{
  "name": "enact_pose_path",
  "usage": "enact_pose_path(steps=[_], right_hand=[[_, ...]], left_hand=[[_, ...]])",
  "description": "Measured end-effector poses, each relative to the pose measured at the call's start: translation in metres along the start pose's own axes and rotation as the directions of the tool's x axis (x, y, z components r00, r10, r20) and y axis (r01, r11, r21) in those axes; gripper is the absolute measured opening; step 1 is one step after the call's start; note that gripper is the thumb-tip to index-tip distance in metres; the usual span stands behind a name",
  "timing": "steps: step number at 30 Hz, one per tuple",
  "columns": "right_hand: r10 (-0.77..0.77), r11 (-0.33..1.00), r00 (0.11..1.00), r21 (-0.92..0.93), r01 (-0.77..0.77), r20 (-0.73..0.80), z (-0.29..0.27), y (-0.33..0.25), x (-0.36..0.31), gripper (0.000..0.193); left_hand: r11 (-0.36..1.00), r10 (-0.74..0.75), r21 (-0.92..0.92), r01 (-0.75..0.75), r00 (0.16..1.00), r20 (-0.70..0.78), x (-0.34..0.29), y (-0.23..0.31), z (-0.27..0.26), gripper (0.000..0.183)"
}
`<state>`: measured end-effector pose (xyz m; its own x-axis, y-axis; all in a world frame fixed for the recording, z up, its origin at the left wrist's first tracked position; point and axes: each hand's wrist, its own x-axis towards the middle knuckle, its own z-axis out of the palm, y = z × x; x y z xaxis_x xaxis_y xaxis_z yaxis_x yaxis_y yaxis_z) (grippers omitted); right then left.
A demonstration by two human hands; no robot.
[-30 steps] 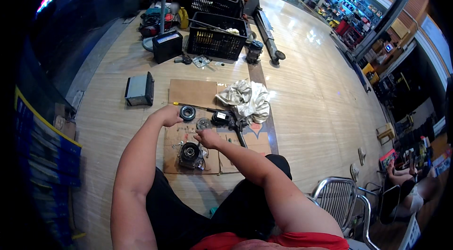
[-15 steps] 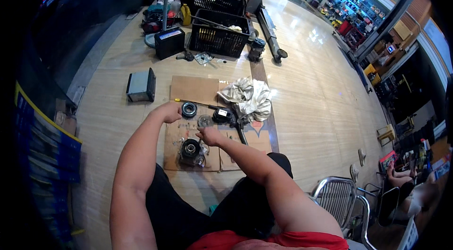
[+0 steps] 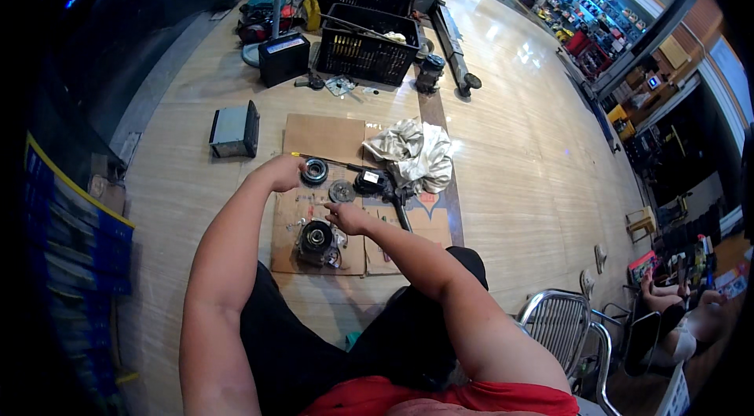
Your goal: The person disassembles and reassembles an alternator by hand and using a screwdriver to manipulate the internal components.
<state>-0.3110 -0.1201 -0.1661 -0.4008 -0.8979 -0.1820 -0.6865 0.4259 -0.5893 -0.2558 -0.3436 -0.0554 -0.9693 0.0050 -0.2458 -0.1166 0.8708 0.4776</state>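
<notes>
A black ring-shaped pulley (image 3: 315,172) lies on flattened cardboard (image 3: 322,133). My left hand (image 3: 287,173) is at its left rim, fingers curled in against the edge. Just below and right of the pulley sits a round grey metal disc (image 3: 342,191). My right hand (image 3: 347,218) hovers beneath that disc, its index finger stretched to the left and apart from the thumb, with nothing visible between them. Nearer to me stands a compressor (image 3: 316,237), a round black pulley face on its top. Small parts are scattered left of my right fingertips, too small to name.
Right of the disc lie a black power tool (image 3: 372,179) and a dark bar (image 3: 402,213), beside a crumpled whitish cloth (image 3: 420,153). A grey metal box (image 3: 234,131) sits left. Behind are a black battery (image 3: 283,59) and black crates (image 3: 367,51). A metal chair (image 3: 554,322) stands right.
My right hand's fingers have swung from pointing down to reaching left, showing more of the disc. My left hand stays at the pulley. The whole view has shifted slightly.
</notes>
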Motion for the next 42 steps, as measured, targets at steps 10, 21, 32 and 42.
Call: enact_pose_path(steps=[10,21,32,42], right_hand=[[-0.015,1.000,1.000,-0.014,0.015,0.015,0.002,-0.001,0.002,0.042],[-0.018,1.000,0.999,-0.014,0.019,0.048,0.001,0.006,0.001,0.041],[0.000,1.000,0.994,0.014,-0.001,0.111,-0.010,0.000,-0.003,0.042],[0.036,0.991,0.987,0.122,-0.056,0.160,-0.005,0.012,0.001,0.044]], left_hand=[[0.989,-0.114,-0.100,0.112,0.993,-0.009,-0.010,0.016,-0.013,0.023],[0.995,-0.086,0.059,0.079,0.987,0.137,-0.008,0.008,-0.007,0.046],[0.996,-0.077,0.064,0.068,0.986,0.149,-0.014,0.014,-0.015,0.052],[0.993,-0.118,0.018,0.116,0.979,0.169,-0.018,0.019,-0.018,0.052]])
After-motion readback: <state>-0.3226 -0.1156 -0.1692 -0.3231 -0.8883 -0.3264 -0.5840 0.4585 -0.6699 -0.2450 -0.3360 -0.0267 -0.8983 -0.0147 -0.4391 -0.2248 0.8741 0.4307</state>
